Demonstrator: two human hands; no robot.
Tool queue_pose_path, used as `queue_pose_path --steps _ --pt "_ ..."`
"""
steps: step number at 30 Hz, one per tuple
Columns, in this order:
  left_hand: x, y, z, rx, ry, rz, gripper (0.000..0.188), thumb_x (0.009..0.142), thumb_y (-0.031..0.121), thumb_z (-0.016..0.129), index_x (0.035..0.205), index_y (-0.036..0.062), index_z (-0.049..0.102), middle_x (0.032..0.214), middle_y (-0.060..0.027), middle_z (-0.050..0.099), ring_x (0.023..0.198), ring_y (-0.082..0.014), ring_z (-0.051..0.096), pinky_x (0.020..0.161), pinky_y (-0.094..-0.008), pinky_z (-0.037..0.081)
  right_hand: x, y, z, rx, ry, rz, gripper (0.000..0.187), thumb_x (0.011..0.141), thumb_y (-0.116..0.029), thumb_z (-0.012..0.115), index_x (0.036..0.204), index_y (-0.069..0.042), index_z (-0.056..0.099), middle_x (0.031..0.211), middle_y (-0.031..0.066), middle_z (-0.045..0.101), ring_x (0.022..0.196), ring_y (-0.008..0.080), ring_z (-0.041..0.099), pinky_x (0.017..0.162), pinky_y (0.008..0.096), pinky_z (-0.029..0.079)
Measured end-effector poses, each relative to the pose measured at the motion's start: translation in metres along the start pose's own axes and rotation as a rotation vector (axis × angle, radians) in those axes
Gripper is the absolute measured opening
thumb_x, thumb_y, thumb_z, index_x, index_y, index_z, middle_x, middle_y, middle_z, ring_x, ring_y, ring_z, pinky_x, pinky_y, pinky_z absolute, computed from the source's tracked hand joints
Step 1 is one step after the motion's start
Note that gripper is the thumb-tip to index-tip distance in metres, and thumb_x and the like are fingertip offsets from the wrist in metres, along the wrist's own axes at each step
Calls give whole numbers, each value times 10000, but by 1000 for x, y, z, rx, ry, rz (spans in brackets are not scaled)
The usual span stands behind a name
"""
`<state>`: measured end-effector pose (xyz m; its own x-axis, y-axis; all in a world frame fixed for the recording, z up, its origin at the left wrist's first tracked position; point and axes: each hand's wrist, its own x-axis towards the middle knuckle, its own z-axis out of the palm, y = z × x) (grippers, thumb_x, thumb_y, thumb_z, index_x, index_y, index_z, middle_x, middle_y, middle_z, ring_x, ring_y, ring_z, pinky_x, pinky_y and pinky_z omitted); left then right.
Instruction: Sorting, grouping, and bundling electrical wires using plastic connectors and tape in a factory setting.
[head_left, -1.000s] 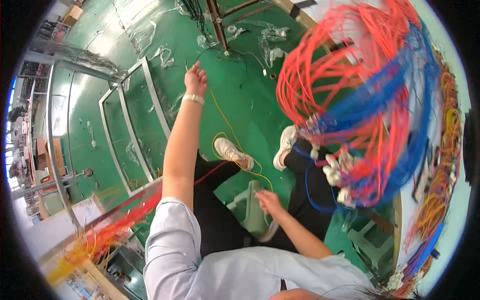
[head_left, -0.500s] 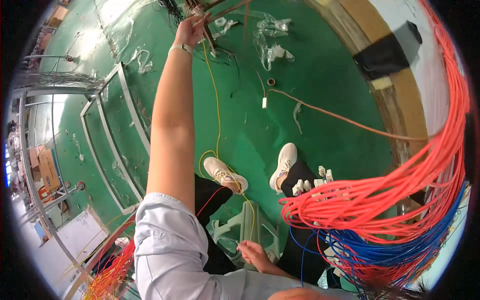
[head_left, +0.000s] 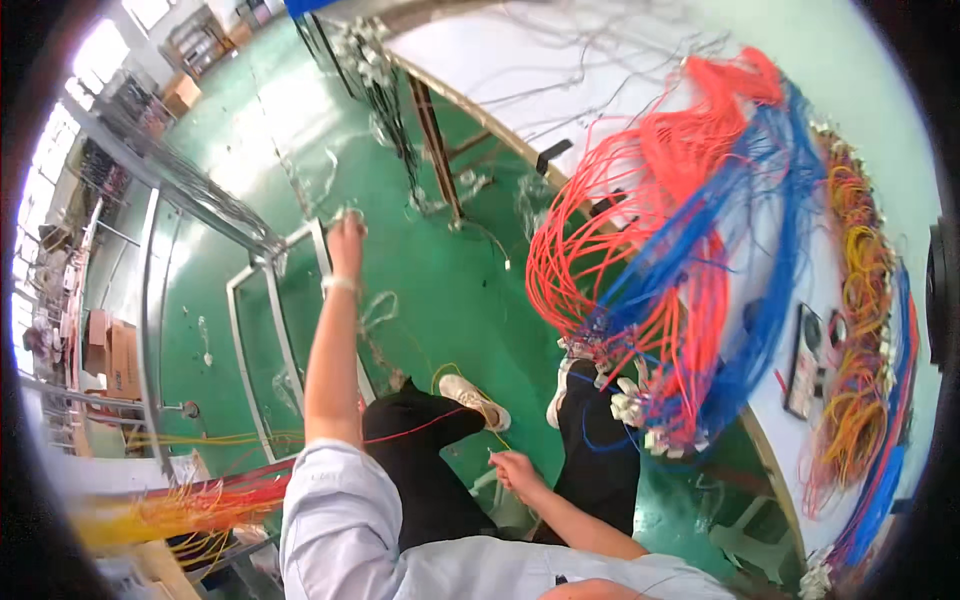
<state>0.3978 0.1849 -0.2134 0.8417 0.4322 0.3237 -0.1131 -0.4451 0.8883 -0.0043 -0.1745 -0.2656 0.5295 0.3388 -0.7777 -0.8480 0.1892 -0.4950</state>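
Note:
My left arm reaches far forward, and my left hand [head_left: 346, 243] is closed above the corner of a grey metal frame [head_left: 272, 262]. Something small and pale shows at its fingertips, too blurred to name. Low in the middle, my right hand [head_left: 520, 477] pinches the end of a thin yellow wire [head_left: 500, 437]. That wire runs up past my white shoe [head_left: 476, 401] and loops beside it, then fades toward my left hand. A red wire [head_left: 420, 428] crosses over my left thigh.
Red wires [head_left: 665, 150] and blue wires [head_left: 770, 220] with white connectors hang over a white table [head_left: 770, 400] at right. Yellow-orange bundles [head_left: 860, 260] and a phone-like device [head_left: 803, 360] lie there. More yellow and red wires [head_left: 200, 505] stretch out at lower left. A plastic stool [head_left: 755, 540] stands lower right.
My left hand has come back from the dark table legs and moved left, toward the metal frame. My right hand keeps its pinch. The view has shifted, showing more of the table.

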Motion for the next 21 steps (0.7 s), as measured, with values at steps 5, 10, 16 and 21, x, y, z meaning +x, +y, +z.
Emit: queue_pose_path --steps 5,10,16,21 --pt "-214 47 -79 639 -375 139 292 866 204 510 678 3 606 691 -225 597 643 -384 598 586 -485 467 19 34 -23 -363 138 -474 258 886 -307 595 826 -76 695 565 -62 443 496 43 389 442 235 282" --pt "-493 100 -150 1059 -822 52 190 837 196 560 719 65 631 638 -125 616 596 -304 641 509 -417 510 -26 13 12 -306 103 -449 320 892 -364 626 801 -61 680 500 -54 425 381 55 349 373 246 248" --pt "-581 184 -173 324 -545 -199 288 868 249 611 752 0 524 704 -218 589 659 -425 561 567 -462 439 -54 10 87 -592 -210 -724 345 925 -305 575 718 -39 644 631 -17 572 606 64 508 568 243 406" --pt "-518 203 -183 -625 -379 -880 271 970 317 457 851 97 563 594 53 425 419 -27 311 361 -198 221 -79 -17 93 -239 -82 -681 352 961 -272 504 729 -23 589 614 -24 500 540 55 435 497 216 339"
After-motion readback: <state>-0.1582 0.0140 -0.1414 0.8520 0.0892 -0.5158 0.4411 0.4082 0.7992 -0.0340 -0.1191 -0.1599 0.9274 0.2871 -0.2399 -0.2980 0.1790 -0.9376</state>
